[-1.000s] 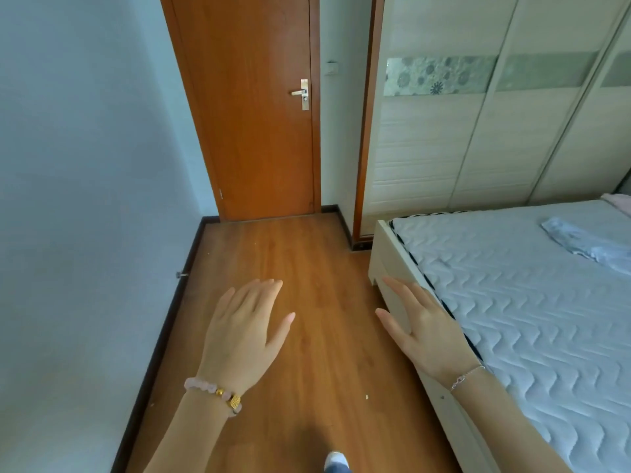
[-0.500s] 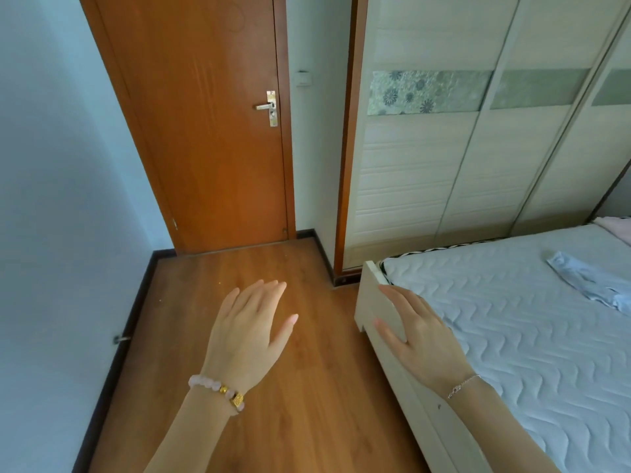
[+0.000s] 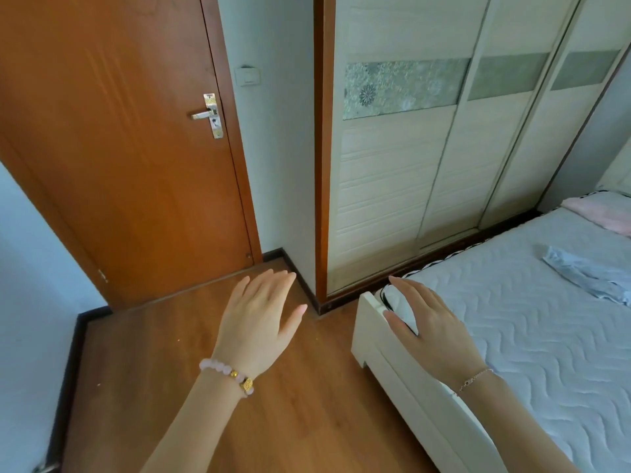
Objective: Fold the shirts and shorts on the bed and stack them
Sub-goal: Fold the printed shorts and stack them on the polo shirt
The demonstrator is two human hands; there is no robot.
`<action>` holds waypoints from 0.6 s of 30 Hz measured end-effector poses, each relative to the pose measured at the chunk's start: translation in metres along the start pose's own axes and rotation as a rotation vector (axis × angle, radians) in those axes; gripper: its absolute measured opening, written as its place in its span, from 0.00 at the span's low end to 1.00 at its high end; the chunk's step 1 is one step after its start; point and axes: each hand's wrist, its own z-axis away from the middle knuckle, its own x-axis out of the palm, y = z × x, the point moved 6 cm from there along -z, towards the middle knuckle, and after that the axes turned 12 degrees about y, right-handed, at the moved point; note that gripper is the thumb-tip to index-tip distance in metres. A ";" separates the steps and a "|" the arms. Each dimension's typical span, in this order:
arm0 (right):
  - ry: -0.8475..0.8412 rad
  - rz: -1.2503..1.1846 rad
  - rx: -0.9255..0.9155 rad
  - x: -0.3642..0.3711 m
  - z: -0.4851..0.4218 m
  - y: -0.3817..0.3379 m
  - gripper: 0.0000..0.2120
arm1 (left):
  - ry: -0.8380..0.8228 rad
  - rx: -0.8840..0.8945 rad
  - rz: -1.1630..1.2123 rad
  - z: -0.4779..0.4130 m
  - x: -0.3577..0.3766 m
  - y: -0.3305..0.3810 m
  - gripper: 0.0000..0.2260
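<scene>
My left hand (image 3: 259,322) and right hand (image 3: 431,331) were both empty with fingers straight, the right over the bed corner (image 3: 370,322). The crumpled pale-blue garment (image 3: 585,275) lay well apart on the mattress (image 3: 512,343). I judged it light and limp, best pinched at its edges. The wardrobe (image 3: 392,199) crowded the far side, but the mattress gave folding room.

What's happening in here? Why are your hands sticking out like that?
A person stands by a corner of the bed with both hands out, fingers straight, holding nothing. The left hand hangs over the floor. The right hand is over the bed's corner. A crumpled blue cloth lies farther along the bed, with a pink thing beyond it. Neither hand touches them, so no folding has begun.
</scene>
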 end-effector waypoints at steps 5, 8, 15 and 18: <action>-0.010 0.042 0.073 0.031 -0.060 0.000 0.27 | 0.005 0.094 0.038 -0.065 0.038 -0.032 0.30; 0.021 0.059 0.090 0.052 -0.098 0.008 0.27 | 0.010 0.126 0.055 -0.104 0.064 -0.050 0.30; 0.113 0.084 0.108 0.099 -0.204 0.061 0.33 | 0.055 0.246 0.135 -0.224 0.141 -0.062 0.26; 0.157 0.084 0.158 0.116 -0.256 0.093 0.32 | 0.063 0.307 0.163 -0.282 0.181 -0.060 0.24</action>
